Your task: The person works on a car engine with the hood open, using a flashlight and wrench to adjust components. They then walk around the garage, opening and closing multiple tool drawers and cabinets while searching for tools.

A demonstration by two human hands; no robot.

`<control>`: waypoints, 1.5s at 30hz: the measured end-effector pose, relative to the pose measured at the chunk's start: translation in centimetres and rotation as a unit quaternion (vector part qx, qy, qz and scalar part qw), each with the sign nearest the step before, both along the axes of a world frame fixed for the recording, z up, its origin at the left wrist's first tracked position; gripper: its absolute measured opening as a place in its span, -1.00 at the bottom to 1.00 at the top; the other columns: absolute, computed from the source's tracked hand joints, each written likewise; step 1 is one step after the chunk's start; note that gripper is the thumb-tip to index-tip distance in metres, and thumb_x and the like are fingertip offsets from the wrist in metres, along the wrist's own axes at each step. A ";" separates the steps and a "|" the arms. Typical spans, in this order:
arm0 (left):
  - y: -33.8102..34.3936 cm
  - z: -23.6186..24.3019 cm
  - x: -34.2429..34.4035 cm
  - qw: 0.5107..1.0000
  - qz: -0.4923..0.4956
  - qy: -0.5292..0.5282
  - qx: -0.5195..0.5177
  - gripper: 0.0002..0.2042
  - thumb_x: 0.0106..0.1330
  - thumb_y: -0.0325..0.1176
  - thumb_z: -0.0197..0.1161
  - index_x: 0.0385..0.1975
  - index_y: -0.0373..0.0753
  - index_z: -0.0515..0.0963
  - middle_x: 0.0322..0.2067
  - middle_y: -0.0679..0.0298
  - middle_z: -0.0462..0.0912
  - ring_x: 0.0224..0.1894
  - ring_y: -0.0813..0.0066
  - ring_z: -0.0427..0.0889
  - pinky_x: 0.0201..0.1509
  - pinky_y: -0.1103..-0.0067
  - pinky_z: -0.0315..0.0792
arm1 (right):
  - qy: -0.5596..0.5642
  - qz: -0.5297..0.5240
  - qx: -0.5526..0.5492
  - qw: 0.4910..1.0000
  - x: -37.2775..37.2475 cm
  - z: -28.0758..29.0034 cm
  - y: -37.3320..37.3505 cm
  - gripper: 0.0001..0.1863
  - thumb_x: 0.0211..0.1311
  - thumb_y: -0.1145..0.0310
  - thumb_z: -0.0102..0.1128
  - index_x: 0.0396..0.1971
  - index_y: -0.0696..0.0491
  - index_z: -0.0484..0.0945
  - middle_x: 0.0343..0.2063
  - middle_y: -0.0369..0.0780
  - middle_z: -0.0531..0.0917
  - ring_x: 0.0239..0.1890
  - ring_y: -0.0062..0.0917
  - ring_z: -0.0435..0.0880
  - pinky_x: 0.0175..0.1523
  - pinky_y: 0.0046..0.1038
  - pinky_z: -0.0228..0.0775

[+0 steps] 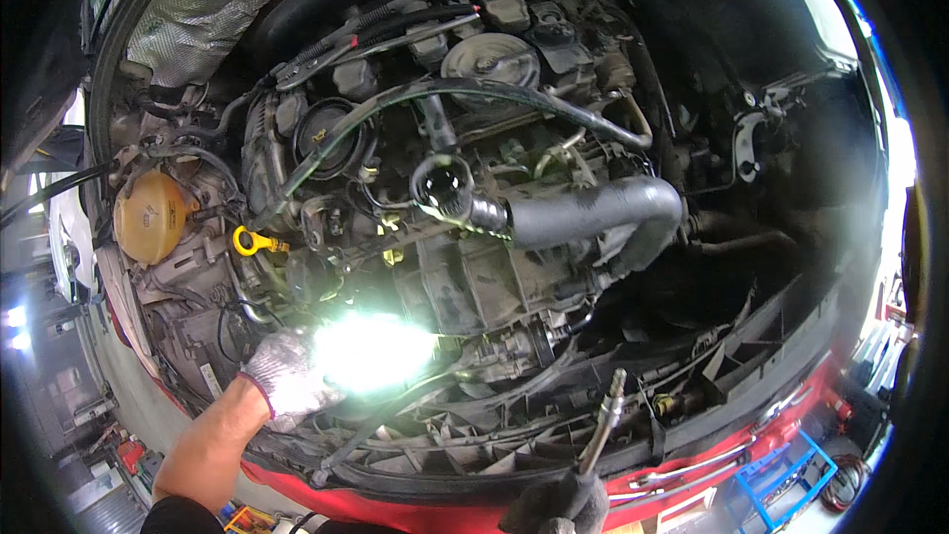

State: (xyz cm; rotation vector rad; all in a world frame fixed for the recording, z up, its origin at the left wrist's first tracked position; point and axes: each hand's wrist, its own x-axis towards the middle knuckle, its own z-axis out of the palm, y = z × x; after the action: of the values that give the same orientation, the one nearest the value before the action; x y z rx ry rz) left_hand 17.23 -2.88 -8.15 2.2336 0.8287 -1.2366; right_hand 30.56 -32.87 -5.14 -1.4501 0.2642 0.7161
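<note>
In a white knit glove, my left hand (289, 373) is closed at the front left of the engine bay. It holds a lit work light (376, 351), whose glare washes out its shape and the parts right behind it. My right hand (560, 506), in a dark, dirty glove, is low at the front edge of the car. Its fingers wrap round a slim metal extension bar (599, 432) with a socket-like tip pointing up; the lower end is hidden in the hand. The uncovered engine (465, 282) lies beyond both hands, with a thick black hose (593, 213) across it.
A yellowish coolant tank (150, 218) and a yellow dipstick ring (249, 240) are at the left. A thin dark hose (415, 89) arches over the engine. Wrenches (692, 467) lie along the red front panel (425, 509). A blue metal frame (786, 483) stands at the lower right.
</note>
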 end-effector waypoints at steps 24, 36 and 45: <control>1.1 -2.4 -8.1 0.977 -0.049 -0.128 0.162 -0.75 0.02 -0.38 0.21 -0.30 -0.29 0.66 -0.37 -0.04 0.70 -0.31 0.09 0.71 -0.22 0.28 0.58 | -0.278 0.052 -0.061 0.957 -2.5 -1.0 2.8 -0.54 0.39 0.23 0.02 0.17 0.21 0.42 -0.53 -0.29 0.53 -0.70 -0.76 0.25 -0.60 -0.68 0.07; -2.1 -5.7 -9.5 0.951 0.071 -0.249 0.170 -0.74 0.25 -0.37 0.08 -0.18 -0.13 0.71 -0.21 0.21 0.76 -0.18 0.28 0.74 -0.28 0.28 0.56 | -0.740 0.292 -0.301 0.526 -0.5 -2.7 0.0 -0.71 0.45 0.29 0.00 -0.01 0.15 0.55 -0.17 -0.16 0.64 -0.22 -0.47 0.62 -0.19 -0.48 0.48; -2.2 -6.7 -9.6 0.937 0.173 -0.260 0.156 -0.71 0.33 -0.30 0.02 -0.12 -0.08 0.70 -0.13 0.25 0.74 -0.10 0.36 0.71 -0.17 0.29 0.51 | -0.271 0.137 -0.086 0.949 0.1 -2.6 0.3 -0.74 0.41 0.24 0.09 -0.13 0.11 0.59 -0.42 -0.38 0.55 -0.53 -0.83 0.37 -0.52 -0.78 0.14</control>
State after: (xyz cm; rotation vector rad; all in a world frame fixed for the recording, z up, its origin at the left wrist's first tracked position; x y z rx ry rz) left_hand 7.59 -5.10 -14.84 2.3497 1.1849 -0.3391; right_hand 30.64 -32.57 -7.78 -1.8111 -0.3153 0.4936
